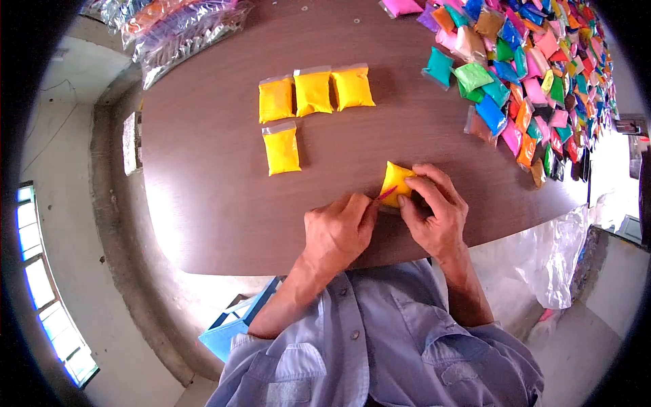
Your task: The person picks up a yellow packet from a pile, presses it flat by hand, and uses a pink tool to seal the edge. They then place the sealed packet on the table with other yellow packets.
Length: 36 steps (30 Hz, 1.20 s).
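Note:
A small yellow packet [395,179] lies on the brown table near its front edge, between my two hands. My left hand [344,226] is closed round a thin dark red tool [387,192], whose tip rests over the packet. Thumb and fingers of my right hand [435,207] pinch the right side of the packet. Farther off, three yellow packets stand in a row: left [276,100], middle [313,93] and right [353,88]. Another yellow packet [281,150] lies below the left one.
A large heap of small coloured packets [522,74] covers the right side of the table [210,149]. Clear bags with coloured contents [183,34] lie at the back left. A blue crate [227,332] is below the front edge, and clear plastic [556,261] hangs at the right.

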Each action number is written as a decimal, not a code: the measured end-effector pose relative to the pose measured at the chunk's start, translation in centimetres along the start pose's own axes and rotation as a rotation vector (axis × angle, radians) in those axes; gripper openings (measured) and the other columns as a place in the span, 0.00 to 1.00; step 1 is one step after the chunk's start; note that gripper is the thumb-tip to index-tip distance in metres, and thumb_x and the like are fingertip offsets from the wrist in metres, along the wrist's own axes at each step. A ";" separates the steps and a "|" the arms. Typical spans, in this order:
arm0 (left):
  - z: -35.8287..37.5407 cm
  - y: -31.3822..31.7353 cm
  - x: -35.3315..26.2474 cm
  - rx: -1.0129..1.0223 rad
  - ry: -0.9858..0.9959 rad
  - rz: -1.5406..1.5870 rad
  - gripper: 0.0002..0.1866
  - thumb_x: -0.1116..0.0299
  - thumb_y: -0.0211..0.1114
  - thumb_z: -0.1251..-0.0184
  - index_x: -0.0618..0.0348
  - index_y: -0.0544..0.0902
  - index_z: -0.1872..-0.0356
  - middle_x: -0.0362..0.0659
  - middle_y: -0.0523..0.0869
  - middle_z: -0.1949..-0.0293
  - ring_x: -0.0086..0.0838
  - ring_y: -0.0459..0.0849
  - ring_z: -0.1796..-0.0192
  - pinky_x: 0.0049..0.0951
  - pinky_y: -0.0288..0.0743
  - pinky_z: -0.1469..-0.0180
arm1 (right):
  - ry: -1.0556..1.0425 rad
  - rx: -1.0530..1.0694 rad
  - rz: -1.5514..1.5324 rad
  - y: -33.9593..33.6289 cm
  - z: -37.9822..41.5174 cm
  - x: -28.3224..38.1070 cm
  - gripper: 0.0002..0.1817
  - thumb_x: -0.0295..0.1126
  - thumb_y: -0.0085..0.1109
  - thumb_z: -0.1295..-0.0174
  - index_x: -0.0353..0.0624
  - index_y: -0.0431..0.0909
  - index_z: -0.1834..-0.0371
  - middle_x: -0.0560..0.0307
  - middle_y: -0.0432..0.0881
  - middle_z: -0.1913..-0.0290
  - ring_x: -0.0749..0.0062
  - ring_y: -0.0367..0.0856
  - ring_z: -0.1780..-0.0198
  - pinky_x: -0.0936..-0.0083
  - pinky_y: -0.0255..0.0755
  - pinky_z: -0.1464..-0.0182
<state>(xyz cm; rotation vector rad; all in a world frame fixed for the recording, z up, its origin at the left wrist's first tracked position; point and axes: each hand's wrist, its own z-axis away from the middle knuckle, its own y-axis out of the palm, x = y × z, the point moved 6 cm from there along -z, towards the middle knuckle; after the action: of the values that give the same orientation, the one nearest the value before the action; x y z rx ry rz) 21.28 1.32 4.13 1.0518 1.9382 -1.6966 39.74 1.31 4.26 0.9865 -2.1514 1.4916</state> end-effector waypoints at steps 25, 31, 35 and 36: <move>-0.9 -1.3 0.3 -0.065 -0.021 0.061 0.07 0.75 0.74 0.36 0.60 0.82 0.69 0.51 0.85 0.74 0.47 0.87 0.72 0.39 0.79 0.70 | 0.145 -0.031 -0.023 0.2 0.5 -0.5 0.15 0.28 0.79 0.46 0.45 0.87 0.56 0.54 0.87 0.62 0.58 0.89 0.64 0.67 0.83 0.62; -0.9 -2.2 1.2 -0.178 -0.093 0.023 0.07 0.75 0.76 0.36 0.60 0.83 0.68 0.49 0.85 0.74 0.41 0.87 0.74 0.37 0.79 0.72 | 0.156 -0.011 -0.004 0.4 0.8 -0.9 0.18 0.28 0.79 0.46 0.43 0.85 0.52 0.52 0.88 0.64 0.57 0.88 0.66 0.66 0.83 0.63; -0.3 -1.3 -0.1 -0.098 0.009 0.034 0.07 0.74 0.76 0.36 0.59 0.84 0.69 0.48 0.85 0.74 0.40 0.87 0.75 0.37 0.79 0.73 | 0.152 0.003 0.013 0.7 0.7 -0.8 0.19 0.28 0.79 0.46 0.43 0.85 0.50 0.51 0.88 0.63 0.55 0.88 0.66 0.65 0.83 0.63; 0.0 -0.6 -0.6 -0.053 0.014 0.043 0.06 0.75 0.76 0.37 0.58 0.84 0.69 0.48 0.86 0.74 0.42 0.88 0.74 0.38 0.79 0.72 | 0.160 0.012 0.016 0.7 0.8 -0.9 0.19 0.28 0.78 0.46 0.43 0.85 0.50 0.51 0.88 0.63 0.55 0.88 0.66 0.65 0.83 0.63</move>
<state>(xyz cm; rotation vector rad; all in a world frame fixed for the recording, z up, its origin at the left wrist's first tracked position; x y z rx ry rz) 21.31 1.14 4.96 1.0811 1.9438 -1.6106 39.97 1.03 2.86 0.8255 -2.0439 1.5377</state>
